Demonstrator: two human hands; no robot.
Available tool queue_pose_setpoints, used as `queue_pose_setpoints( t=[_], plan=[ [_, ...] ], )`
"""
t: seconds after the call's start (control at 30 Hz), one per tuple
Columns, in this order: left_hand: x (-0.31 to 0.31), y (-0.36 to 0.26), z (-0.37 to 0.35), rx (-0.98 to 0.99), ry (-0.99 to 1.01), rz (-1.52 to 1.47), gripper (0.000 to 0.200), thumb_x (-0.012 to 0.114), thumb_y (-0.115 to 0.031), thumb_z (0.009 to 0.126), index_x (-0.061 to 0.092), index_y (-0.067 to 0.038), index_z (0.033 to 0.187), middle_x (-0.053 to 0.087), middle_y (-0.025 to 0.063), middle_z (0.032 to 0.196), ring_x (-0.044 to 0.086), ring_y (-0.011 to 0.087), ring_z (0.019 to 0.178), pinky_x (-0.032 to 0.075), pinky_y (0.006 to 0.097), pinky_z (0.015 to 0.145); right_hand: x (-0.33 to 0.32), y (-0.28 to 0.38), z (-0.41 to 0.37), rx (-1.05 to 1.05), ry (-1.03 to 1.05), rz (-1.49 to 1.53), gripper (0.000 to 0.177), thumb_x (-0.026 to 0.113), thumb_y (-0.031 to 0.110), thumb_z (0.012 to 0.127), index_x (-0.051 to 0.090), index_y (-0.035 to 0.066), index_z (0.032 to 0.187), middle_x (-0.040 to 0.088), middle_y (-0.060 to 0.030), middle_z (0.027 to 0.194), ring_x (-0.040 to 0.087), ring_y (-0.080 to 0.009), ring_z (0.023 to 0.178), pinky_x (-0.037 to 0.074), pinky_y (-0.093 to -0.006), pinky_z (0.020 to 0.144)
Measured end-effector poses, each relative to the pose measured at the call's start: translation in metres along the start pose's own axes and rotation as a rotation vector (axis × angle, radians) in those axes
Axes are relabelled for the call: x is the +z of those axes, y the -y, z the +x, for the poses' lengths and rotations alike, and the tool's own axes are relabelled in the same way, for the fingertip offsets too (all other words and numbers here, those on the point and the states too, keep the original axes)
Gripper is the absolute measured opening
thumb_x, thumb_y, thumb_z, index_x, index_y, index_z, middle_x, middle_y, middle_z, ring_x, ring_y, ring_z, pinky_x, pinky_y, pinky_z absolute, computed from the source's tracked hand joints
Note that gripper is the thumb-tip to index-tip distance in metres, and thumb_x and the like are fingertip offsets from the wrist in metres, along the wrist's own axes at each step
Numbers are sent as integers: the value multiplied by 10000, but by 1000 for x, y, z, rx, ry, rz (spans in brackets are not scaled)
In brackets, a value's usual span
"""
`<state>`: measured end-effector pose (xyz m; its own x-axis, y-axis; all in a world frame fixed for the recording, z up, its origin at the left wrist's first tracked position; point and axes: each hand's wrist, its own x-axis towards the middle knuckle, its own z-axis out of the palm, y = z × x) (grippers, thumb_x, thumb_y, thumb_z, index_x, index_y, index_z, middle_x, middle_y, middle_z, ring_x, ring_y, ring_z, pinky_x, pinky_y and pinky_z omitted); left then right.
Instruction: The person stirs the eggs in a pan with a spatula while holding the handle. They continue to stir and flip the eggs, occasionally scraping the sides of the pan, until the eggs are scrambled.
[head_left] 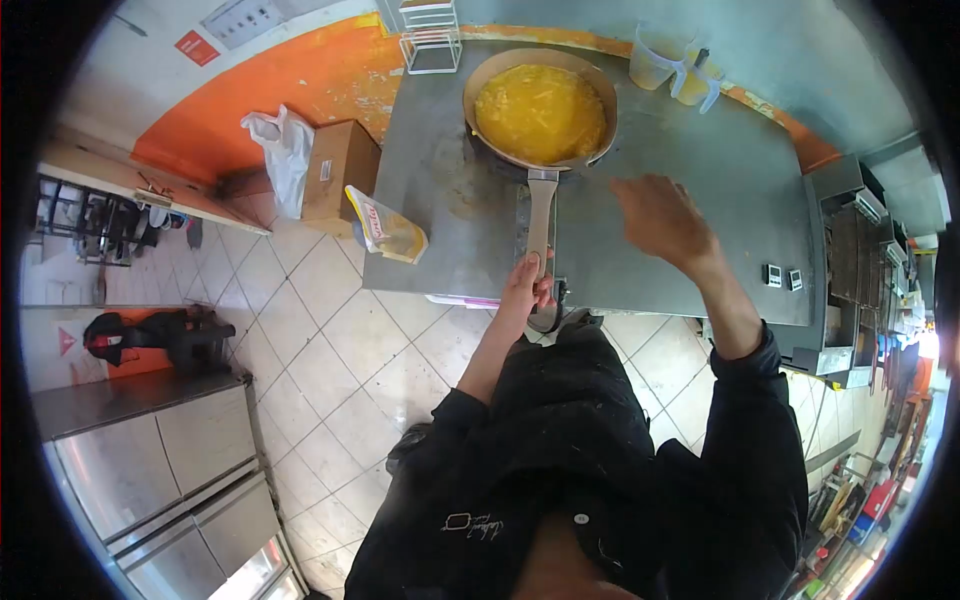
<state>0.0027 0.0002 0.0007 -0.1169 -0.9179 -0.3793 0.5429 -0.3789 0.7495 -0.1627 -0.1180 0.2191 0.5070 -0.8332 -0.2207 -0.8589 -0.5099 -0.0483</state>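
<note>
One left hand (527, 284) clamps the handle (541, 215) of the pan (540, 58) ahead, steadying it, I judge; next calls for firmness; I can't tell the right hand's (662, 218) closure.

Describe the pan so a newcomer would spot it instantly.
Start at the grey metal table. Near its far edge, left of the two clear jugs, sits a wide round pan of yellow mixture. Unlike the jugs, it has a long beige handle, gripped by the left hand.
</note>
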Motion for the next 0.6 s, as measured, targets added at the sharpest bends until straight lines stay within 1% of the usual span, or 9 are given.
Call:
queue_pose_setpoints(
  t=[0.07, 0.2, 0.27, 0.3, 0.37, 0.5, 0.57, 0.6],
  plan=[
    [2, -2, -1, 3, 2, -1, 575, 475, -550, 965, 503, -68, 1278, 421, -50, 673, 399, 57, 503, 501, 274, 590, 16, -2, 11, -16, -39, 51, 217, 506, 58, 813, 636, -6, 974, 643, -253, 764, 659, -419, 791, 525, -524, 726],
    [1, 0, -1, 2, 2, -12, 570, 475, -548, 966, 502, -72, 1278, 420, -51, 671, 400, 59, 502, 501, 274, 592, 27, 4, 36, 13, -51, 108, 222, 525, 62, 792, 632, -19, 969, 656, -249, 798, 661, -417, 810, 526, -528, 732],
    [2, 4, 1, 12, -14, -31, 565, 472, -582, 951, 523, -97, 1235, 431, -63, 653, 405, 37, 469, 482, 236, 528, 37, 4, 49, -24, -227, 158, 230, 536, 50, 778, 634, -25, 972, 668, -247, 827, 665, -415, 830, 530, -527, 752],
    [2, 4, 1, 13, -14, -31, 565, 472, -582, 951, 523, -97, 1235, 431, -63, 653, 405, 37, 469, 482, 236, 528, 37, 5, 55, -25, -227, 158, 230, 536, 50, 778, 634, -25, 972, 668, -247, 827, 665, -415, 830, 530, -527, 752],
    [1, 4, 1, 5, -15, -27, 561, 474, -578, 953, 525, -98, 1238, 427, -64, 650, 400, 34, 470, 484, 236, 533, 37, 8, 67, -38, -282, 146, 268, 550, 42, 790, 644, -9, 1035, 683, -229, 891, 673, -419, 830, 555, -508, 724],
    [4, -1, -1, 3, -15, -18, 562, 473, -579, 954, 524, -97, 1238, 423, -64, 646, 400, 31, 472, 487, 237, 535, 43, 3, 107, 28, -286, 192, 251, 568, 38, 749, 649, -23, 979, 681, -244, 870, 676, -405, 856, 544, -492, 771],
    [4, 1, 0, 5, -20, -15, 568, 474, -580, 952, 523, -92, 1237, 420, -62, 645, 401, 35, 466, 487, 238, 529, 39, -2, 126, 78, -80, 111, 234, 571, 40, 750, 668, -16, 955, 687, -233, 864, 687, -387, 845, 549, -483, 767],
    [4, 1, 0, 4, -18, -14, 568, 474, -580, 952, 523, -92, 1237, 420, -62, 645, 401, 35, 466, 487, 238, 529, 40, -5, 133, 79, -81, 112, 234, 571, 40, 750, 668, -16, 955, 687, -233, 864, 687, -387, 845, 549, -483, 767]
  ],
)
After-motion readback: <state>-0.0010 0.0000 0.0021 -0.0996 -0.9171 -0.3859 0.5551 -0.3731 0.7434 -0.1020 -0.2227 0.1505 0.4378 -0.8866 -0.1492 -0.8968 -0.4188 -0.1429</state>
